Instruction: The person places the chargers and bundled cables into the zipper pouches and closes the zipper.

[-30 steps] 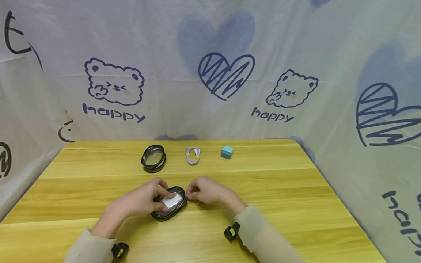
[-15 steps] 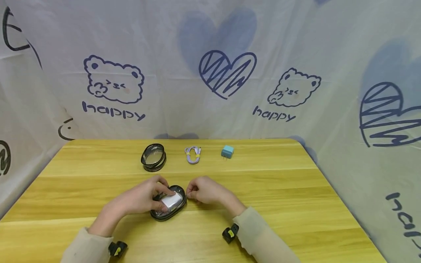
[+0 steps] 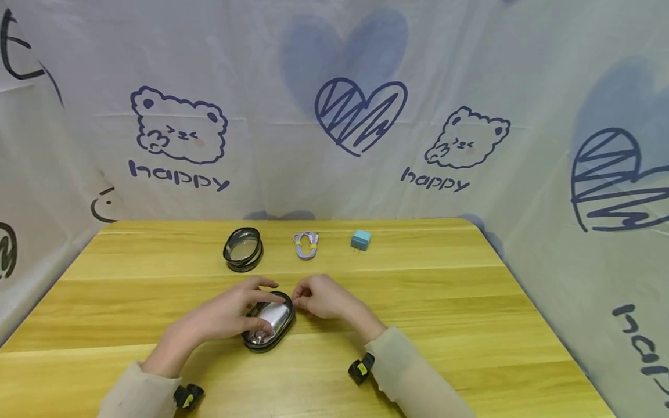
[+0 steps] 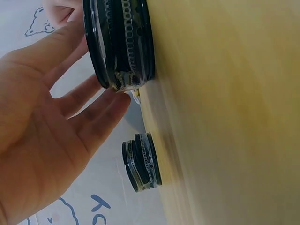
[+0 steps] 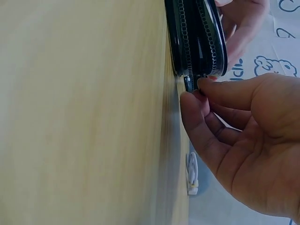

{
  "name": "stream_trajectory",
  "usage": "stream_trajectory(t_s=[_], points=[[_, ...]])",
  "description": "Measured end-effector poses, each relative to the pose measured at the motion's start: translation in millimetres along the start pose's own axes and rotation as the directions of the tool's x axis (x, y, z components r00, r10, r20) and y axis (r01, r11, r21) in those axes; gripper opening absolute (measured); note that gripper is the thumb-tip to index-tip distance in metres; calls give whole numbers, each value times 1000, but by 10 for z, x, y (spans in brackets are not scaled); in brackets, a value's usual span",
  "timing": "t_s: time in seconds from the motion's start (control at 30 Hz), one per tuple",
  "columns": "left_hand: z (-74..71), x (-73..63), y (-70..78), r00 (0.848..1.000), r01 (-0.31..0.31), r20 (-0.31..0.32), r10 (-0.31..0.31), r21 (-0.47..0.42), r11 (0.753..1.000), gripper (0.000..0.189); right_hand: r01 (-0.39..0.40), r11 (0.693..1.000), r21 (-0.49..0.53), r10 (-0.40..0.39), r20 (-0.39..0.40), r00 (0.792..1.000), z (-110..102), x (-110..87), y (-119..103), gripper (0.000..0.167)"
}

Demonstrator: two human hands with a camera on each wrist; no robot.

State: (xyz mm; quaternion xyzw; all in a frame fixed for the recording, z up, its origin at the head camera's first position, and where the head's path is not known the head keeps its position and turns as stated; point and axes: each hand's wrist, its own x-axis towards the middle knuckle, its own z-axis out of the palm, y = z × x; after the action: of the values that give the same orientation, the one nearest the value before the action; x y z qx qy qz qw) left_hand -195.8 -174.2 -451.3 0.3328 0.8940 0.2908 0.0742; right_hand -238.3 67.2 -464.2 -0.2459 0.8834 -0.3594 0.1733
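Observation:
An oval black-rimmed zip pouch [image 3: 275, 316] with a clear top lies on the table in the head view. Something whitish shows through the top. My left hand [image 3: 232, 310] spreads over its left side, the thumb resting on the top and the fingers fairly straight along the far rim. At the pouch's right end, my right hand [image 3: 324, 297] pinches the zipper pull [image 5: 200, 89] between thumb and forefinger, mostly covering it. In the right wrist view the two rows of zipper teeth [image 5: 183, 35] stand apart.
Farther back stands another round black-rimmed clear case [image 3: 243, 249]. To its right lie a coiled lilac cable [image 3: 305, 245] with yellow ties and a blue plug charger [image 3: 360, 240]. A printed cloth [image 3: 272, 145] hangs behind the wooden table [image 3: 428, 307].
My left fingers have loosened and straightened over the pouch, uncovering more of its top. The right hand stays at the pouch's right end, shifted slightly away from me.

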Motion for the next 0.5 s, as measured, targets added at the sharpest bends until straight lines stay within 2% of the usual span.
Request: stream_trajectory(t_s=[0.17,0.5], points=[[18,20,21,1000,-6,30,6,9,1000,49,2,1000,15,-2,-2,1000,-2,2,40,10],[48,7,47,1000,-14,15,13,55,998,45,6,1000,-23,-6,8,1000,-19,-8,61,10]])
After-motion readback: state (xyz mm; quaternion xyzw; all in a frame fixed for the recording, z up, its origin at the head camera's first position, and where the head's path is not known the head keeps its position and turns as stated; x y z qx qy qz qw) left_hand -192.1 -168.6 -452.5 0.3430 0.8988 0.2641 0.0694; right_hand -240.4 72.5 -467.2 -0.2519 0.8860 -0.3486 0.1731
